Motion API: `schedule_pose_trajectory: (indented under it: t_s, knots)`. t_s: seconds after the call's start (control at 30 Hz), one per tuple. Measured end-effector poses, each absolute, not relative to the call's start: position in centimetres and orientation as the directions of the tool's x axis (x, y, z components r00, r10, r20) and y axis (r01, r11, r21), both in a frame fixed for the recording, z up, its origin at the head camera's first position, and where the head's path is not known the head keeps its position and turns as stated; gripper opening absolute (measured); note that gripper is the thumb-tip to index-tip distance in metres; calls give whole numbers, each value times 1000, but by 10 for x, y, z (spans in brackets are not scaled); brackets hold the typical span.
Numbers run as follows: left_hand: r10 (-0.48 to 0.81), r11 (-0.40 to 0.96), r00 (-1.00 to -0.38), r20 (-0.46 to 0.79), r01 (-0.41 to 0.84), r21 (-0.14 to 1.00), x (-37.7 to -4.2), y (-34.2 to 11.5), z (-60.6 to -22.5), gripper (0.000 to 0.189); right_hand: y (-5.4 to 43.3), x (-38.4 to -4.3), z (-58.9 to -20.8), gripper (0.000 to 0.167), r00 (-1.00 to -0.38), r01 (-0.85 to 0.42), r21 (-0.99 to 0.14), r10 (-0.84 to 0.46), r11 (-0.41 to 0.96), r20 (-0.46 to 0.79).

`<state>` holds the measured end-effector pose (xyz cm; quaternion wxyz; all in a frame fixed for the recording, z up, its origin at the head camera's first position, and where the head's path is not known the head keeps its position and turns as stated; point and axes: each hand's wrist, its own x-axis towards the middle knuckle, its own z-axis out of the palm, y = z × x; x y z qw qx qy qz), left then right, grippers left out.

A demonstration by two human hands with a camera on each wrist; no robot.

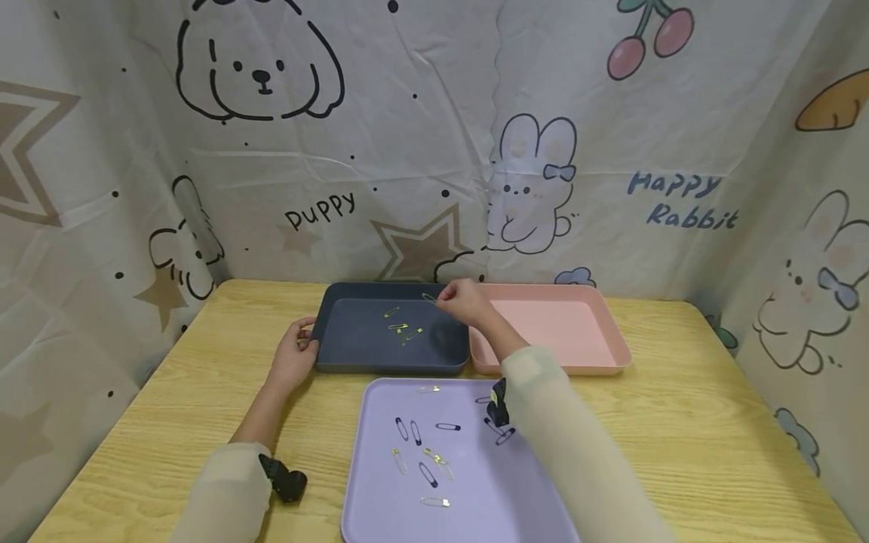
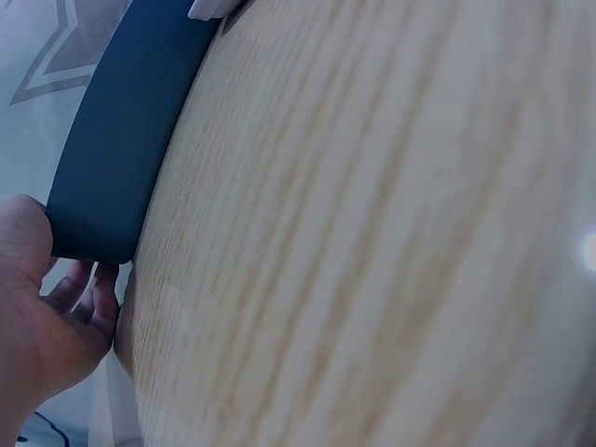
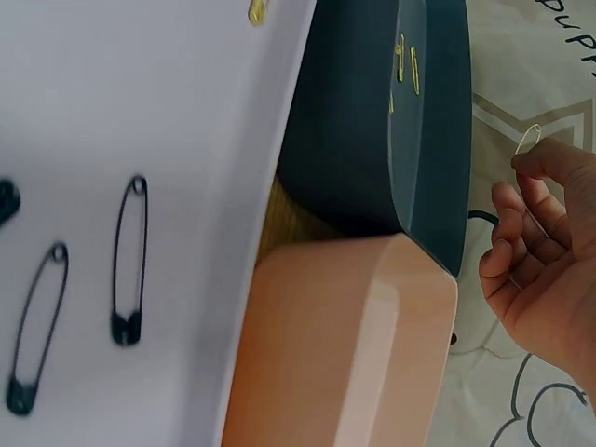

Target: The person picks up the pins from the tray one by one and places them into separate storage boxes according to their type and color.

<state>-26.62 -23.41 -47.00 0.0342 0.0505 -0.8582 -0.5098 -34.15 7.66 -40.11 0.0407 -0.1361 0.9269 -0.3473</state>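
Note:
My right hand [image 1: 467, 303] pinches a gold safety pin [image 1: 429, 298] between thumb and fingertips, above the back right of the dark blue tray [image 1: 353, 363]. In the right wrist view the pin's looped end [image 3: 530, 138] sticks out past the fingertips. Several gold safety pins [image 1: 397, 326] lie inside that tray. My left hand [image 1: 295, 353] holds the tray's left side; in the left wrist view, thumb [image 2: 26, 233] and curled fingers are against its end. Nearer me, a lilac tray [image 1: 489, 498] bears several loose pins, some gold [image 1: 434, 501], some black [image 1: 428, 474].
A pink tray [image 1: 543, 332] stands right of the dark blue one, under my right forearm. The wooden table [image 1: 686, 422] runs back to a printed cloth [image 1: 421, 158]. My right sleeve [image 1: 584, 445] covers part of the lilac tray. Each wrist wears a small black camera [image 1: 285, 480].

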Motion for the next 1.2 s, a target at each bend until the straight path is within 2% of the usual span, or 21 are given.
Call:
schedule_pose_trajectory:
  t_s: [0.57,0.83,1.2]
  knots:
    - [-116,472,-993,4,-52,880,-267,-235,-471,44,58,-340,-411,16,-980,-174,-586,-196,791,27]
    - [-119,470,-993,0,-56,881,-268,-237,-475,44,54,-340,-420,16,-981,-157,-575,-195,803,-6]
    - [-124,467,-992,-1,-59,882,-268,-237,-471,43,51,-340,-426,14,-981,-167,-557,-194,813,10]
